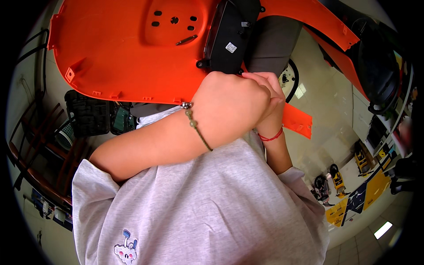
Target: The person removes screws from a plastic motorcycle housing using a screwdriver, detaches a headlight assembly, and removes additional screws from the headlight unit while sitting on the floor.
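Observation:
My left hand (232, 97), with a green beaded bracelet on its wrist, is closed at the lower end of a black plastic housing (227, 39). My right hand (270, 88), with a red cord at its wrist, is curled close against it and partly covered by it. Whatever the fingers hold is hidden. The housing is fixed to a large curved orange plastic panel (110, 57), which spreads in front of me to the left. An orange strip (298, 121) sticks out to the right of my right wrist.
Further orange bodywork (318, 20) arches at the upper right, beside a dark grey cushioned piece (271, 44). A black tool case (86, 112) lies open at the left, near a wooden chair (39, 132). Small yellow and black wheeled items (336, 179) stand at the right.

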`<state>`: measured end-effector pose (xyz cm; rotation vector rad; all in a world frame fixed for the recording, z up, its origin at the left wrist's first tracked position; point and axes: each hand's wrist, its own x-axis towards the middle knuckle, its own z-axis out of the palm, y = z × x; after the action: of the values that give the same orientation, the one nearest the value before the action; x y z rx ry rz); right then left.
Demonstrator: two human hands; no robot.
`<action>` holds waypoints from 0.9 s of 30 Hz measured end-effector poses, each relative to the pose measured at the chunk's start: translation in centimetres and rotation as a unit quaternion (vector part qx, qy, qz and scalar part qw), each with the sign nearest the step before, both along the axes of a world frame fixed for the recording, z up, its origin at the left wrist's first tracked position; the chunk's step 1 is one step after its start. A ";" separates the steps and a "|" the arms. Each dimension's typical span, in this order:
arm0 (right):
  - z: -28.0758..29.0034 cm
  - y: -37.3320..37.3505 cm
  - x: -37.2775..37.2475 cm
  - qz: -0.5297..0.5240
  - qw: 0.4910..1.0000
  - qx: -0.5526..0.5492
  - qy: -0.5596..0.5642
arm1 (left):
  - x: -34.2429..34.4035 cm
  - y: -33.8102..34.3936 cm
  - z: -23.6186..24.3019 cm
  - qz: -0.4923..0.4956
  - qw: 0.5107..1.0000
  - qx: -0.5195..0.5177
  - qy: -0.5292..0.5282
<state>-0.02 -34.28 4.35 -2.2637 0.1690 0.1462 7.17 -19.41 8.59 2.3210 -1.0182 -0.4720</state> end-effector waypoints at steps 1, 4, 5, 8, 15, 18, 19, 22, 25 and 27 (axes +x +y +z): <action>0.0 -0.1 0.0 -0.005 1.000 0.012 -0.009 | 0.3 0.2 0.3 0.008 1.000 -0.024 0.017; -0.4 -0.3 0.1 -0.002 1.000 0.001 -0.003 | 0.4 0.9 0.4 -0.045 0.995 -0.081 0.020; -0.5 -0.4 0.1 0.003 1.000 -0.011 0.005 | 0.4 1.0 0.3 -0.076 0.992 -0.097 0.012; -0.3 -0.5 0.2 0.021 1.000 -0.010 -0.002 | 1.3 1.3 0.8 -0.112 0.991 -0.073 -0.019; -0.9 -0.2 0.2 0.047 0.997 0.065 -0.020 | 0.5 0.3 -1.0 -0.061 0.980 -0.055 -0.181; -1.1 -0.1 0.0 0.053 0.998 0.035 -0.017 | 0.2 -0.6 -0.9 -0.023 0.985 -0.057 -0.160; -0.9 -0.1 0.0 0.046 0.998 0.041 -0.013 | -0.1 -0.9 -0.9 -0.011 0.988 -0.052 -0.148; 0.0 0.2 0.0 -0.012 0.998 0.048 0.038 | 0.1 -1.2 -1.0 0.032 0.999 -0.034 -0.017; -0.5 0.2 0.0 0.027 0.998 -0.061 -0.018 | 1.1 -1.0 -0.2 0.077 0.985 -0.069 0.139; -0.4 0.0 -0.2 0.029 0.999 -0.033 -0.033 | 1.3 -0.3 -0.5 0.065 0.973 -0.102 0.196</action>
<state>-0.18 -34.28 3.96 -2.3366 0.0749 0.0981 8.43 -19.74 8.10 1.9913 -0.6845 -0.7022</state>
